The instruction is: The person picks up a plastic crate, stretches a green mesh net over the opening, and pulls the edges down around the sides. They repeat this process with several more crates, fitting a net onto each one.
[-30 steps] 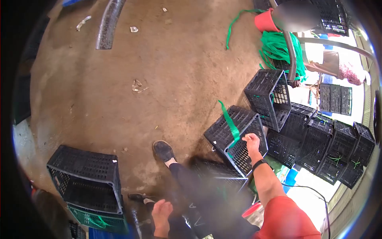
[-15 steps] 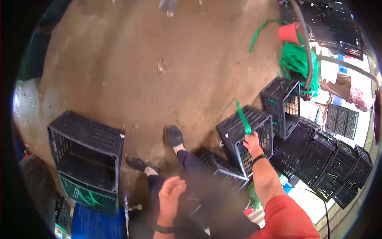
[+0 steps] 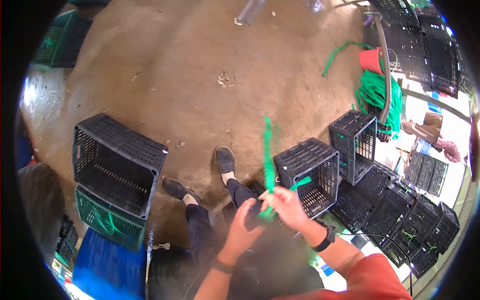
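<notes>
A green plastic strip [image 3: 269,150] is pinched in my right hand [image 3: 286,206], in front of my body. One length of it sticks up, blurred, and a short end points right over a black crate [image 3: 309,172]. My left hand [image 3: 242,234] is just left of the right one, thumb and fingers apart, close to the strip's lower part. The crate lies on its side, its mouth towards the right, behind my right hand.
Another black crate [image 3: 352,145] stands beyond on the right. At left, a black crate [image 3: 117,165] lies above a green crate [image 3: 107,220] by a blue surface [image 3: 107,267]. A bundle of green strips [image 3: 380,95] hangs near a red bucket [image 3: 371,61].
My right hand has moved left from the crate to my middle, bringing the green strip. My left hand has moved right and sits beside it.
</notes>
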Demonstrator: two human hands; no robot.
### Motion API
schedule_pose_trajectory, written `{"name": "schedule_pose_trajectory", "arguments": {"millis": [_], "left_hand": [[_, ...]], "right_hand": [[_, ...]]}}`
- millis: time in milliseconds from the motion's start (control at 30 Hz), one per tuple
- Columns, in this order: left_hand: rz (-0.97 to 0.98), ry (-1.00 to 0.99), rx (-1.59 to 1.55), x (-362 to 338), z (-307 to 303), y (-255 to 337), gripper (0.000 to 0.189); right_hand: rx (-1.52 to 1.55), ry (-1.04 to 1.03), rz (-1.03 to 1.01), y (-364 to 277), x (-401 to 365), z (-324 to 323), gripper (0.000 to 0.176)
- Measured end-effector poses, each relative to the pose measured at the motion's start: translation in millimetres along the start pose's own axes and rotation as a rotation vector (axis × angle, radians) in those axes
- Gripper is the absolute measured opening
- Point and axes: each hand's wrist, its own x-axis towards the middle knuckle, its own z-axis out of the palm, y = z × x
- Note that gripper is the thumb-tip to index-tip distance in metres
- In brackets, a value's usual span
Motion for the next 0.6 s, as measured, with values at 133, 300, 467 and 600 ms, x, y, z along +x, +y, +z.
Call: {"name": "schedule_pose_trajectory", "arguments": {"millis": [133, 300, 467, 600], "left_hand": [[-0.031, 0.127, -0.346, -26, 6, -26, 0.037], [-0.272, 0.380, -0.886, -63, -36, 10, 0.020], [-0.174, 0.545, -1.094, -82, -85, 10, 0.018], [-0.082, 0.655, -1.036, -92, -137, 10, 0.020]], "right_hand": [[-0.376, -0.287, -0.310, -40, -18, 62, 0.035], [-0.591, -0.551, -0.250, -16, 12, 51, 0.055], [-0.629, -0.833, 0.156, -26, -12, 61, 0.036], [-0.196, -0.564, 0.256, -23, -3, 39, 0.022]]}}
